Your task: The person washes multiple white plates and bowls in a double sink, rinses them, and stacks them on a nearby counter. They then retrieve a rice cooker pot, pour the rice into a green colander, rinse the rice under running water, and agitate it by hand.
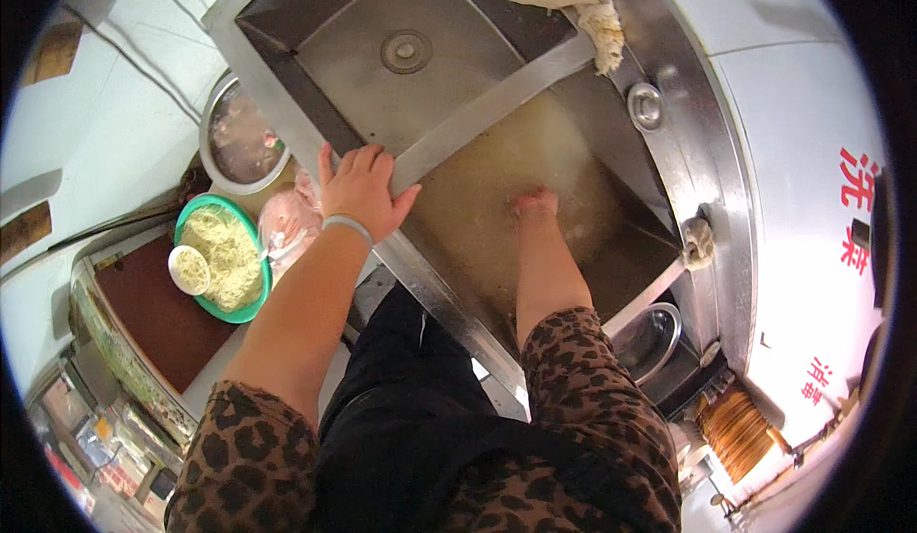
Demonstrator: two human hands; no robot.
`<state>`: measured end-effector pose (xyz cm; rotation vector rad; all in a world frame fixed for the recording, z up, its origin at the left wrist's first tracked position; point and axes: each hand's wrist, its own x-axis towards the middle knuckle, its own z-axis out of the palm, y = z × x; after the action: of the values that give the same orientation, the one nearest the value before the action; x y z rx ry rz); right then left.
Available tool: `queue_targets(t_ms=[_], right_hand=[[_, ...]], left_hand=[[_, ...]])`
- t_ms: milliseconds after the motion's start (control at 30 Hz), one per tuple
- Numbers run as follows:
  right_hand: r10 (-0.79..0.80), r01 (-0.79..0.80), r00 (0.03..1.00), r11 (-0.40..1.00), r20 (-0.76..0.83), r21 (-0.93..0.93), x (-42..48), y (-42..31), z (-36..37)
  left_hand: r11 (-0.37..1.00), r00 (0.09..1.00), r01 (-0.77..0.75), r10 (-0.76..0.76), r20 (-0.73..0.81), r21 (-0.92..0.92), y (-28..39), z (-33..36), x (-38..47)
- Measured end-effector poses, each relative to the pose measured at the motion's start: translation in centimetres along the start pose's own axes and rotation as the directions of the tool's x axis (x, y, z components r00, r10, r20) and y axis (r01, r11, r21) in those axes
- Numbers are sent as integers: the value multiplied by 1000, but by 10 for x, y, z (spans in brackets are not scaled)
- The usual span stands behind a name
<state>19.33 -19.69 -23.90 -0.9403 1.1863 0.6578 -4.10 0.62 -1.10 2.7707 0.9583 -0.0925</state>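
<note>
My left hand rests with spread fingers on the front rim of a stainless steel sink, where the divider between two basins meets it. My right hand reaches down into cloudy, brownish water in the right basin. Its fingers are under the surface, so whether they hold anything is hidden. In the left basin a round drain shows in the bottom. A beige cloth hangs over the far end of the divider, and a small rag lies at the right divider's far end.
To the left stand a green basin of pale shreds with a small white bowl, a metal bowl of liquid and a pink plastic bag. A metal drain piece sits on the back ledge. At right are a metal bowl and bundled wooden sticks.
</note>
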Motion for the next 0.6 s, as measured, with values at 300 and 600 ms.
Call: queue_targets(t_ms=[300,600], right_hand=[[-126,209,978,629,166,-748,23,31,-14],[-127,253,906,-599,403,-760,68,22,-29]], left_hand=[[999,999,30,-29,36,-22,-1,-3,-2],[1000,1000,21,-21,-3,-9,-1,-2,-1]])
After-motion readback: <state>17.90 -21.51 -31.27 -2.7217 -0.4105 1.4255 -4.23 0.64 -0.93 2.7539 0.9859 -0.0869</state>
